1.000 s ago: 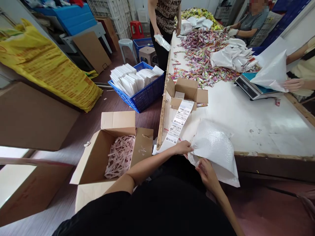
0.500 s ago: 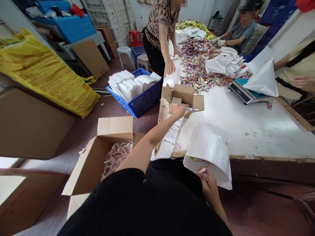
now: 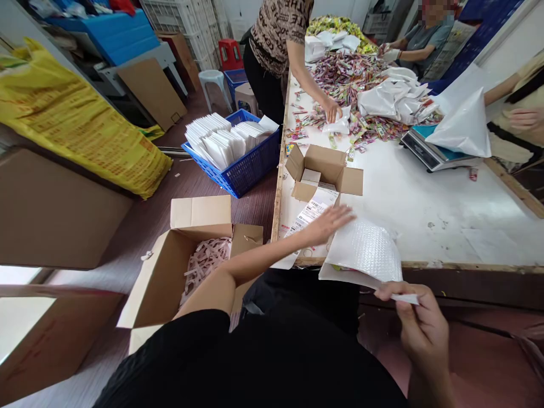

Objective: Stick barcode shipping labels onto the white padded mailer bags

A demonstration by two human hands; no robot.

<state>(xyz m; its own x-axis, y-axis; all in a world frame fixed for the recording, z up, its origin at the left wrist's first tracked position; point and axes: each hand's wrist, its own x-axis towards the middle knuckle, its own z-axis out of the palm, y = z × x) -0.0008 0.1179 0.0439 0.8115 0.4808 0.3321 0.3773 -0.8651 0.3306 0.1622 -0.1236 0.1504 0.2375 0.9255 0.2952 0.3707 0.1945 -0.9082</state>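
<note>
A white bubble mailer (image 3: 365, 249) lies at the table's near edge, its mouth toward me and something colourful just showing inside. My left hand (image 3: 329, 224) is open over the mailer's left side, fingers stretched out and holding nothing. At the mailer's right corner, my right hand (image 3: 420, 323) is closed on a small white strip (image 3: 406, 298). Its fingertips meet the mailer's edge; whether they grip that too, I cannot tell. Printed labels (image 3: 312, 211) run from an open small carton (image 3: 325, 161) beyond my left hand.
A blue basket (image 3: 249, 167) of white mailers stands left of the table, near a large carton (image 3: 157, 283) with shredded paper. Small colourful packets (image 3: 340, 79) are heaped at the back. A scale (image 3: 437, 150) bears a white bag at right. Several people work around the table.
My left hand has come out of the small carton, back toward the mailer, and opened. My right hand has moved right with the white strip. A co-worker's hand has shifted right onto a white bag.
</note>
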